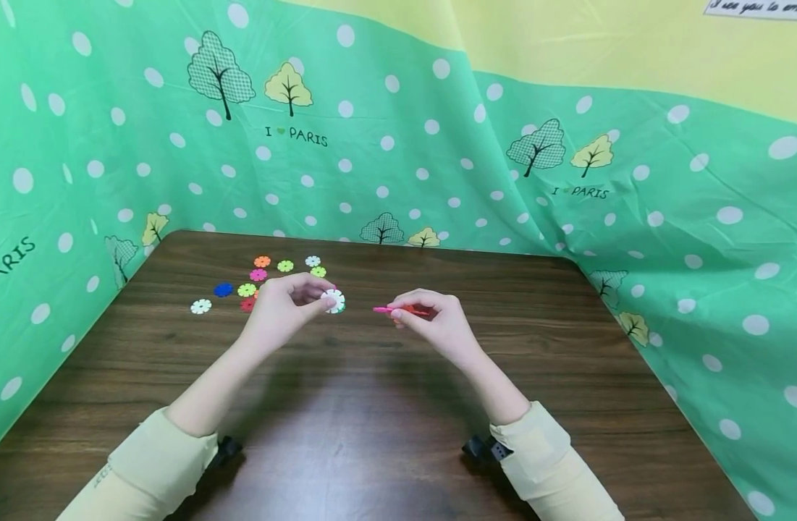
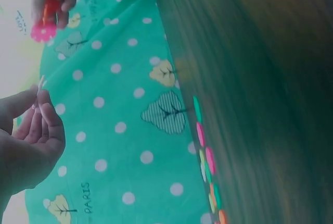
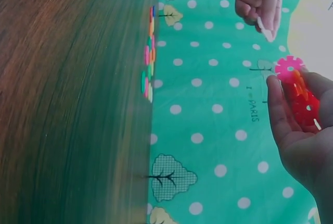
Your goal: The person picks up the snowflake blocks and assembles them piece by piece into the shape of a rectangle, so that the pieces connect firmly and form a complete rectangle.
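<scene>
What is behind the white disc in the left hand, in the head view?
Past the white disc, a green edge shows at lower right and a little pink above. The disc and left hand cover the rest; full shapes cannot be seen.

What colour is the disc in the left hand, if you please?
The disc is white, seen best in the head view.

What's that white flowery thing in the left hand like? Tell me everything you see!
The white piece is a thin, flat disc with notches around its edge, like petals, and it looks like plastic. The left hand pinches it by one side, up above the table. Its face shows in the head view; the left wrist view sees it nearly edge-on. A gap separates it from the red and pink pieces.
</scene>
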Tool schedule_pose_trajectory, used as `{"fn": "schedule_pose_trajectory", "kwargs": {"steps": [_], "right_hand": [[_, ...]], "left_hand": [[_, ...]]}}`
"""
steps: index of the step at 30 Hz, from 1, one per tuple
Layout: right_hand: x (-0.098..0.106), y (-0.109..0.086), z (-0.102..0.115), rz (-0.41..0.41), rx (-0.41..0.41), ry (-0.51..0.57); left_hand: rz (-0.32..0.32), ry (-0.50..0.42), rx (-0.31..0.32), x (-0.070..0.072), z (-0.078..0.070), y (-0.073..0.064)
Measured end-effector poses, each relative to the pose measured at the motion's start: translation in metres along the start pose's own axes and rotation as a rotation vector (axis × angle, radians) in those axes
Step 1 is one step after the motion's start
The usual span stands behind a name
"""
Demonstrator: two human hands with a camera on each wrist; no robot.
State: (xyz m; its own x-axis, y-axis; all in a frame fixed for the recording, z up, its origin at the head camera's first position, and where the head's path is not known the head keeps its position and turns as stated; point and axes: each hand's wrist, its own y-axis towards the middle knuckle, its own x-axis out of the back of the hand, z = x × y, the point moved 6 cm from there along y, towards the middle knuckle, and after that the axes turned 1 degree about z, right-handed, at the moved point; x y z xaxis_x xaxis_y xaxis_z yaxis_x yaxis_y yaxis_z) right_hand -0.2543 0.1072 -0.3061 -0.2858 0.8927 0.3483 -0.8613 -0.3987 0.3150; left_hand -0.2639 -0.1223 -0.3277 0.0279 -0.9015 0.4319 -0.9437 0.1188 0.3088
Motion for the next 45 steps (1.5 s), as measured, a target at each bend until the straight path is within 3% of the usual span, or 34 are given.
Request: {"fn": "schedule_pose_trajectory", "kwargs": {"steps": [8, 14, 24, 33, 45], "right_hand": [[-0.003, 0.001, 0.003, -0.007, 0.024, 0.005], [-0.004, 0.001, 0.004, 0.001, 0.042, -0.025], [-0.008, 0.001, 0.004, 0.034, 0.043, -0.046], [-0.010, -0.001, 0.005, 0.049, 0.056, -0.022], [-0.013, -0.003, 0.011, -0.019, 0.141, -0.057]], "left_hand": [[0.017, -0.260, 0.102, -0.019, 0.001, -0.006], [0.014, -0.355, 0.164, -0.030, 0.002, -0.009], [0.038, -0.388, 0.207, -0.040, 0.002, -0.012], [0.055, -0.387, 0.198, -0.041, -0.003, -0.014], [0.022, -0.352, 0.166, -0.037, -0.012, -0.015]]}}
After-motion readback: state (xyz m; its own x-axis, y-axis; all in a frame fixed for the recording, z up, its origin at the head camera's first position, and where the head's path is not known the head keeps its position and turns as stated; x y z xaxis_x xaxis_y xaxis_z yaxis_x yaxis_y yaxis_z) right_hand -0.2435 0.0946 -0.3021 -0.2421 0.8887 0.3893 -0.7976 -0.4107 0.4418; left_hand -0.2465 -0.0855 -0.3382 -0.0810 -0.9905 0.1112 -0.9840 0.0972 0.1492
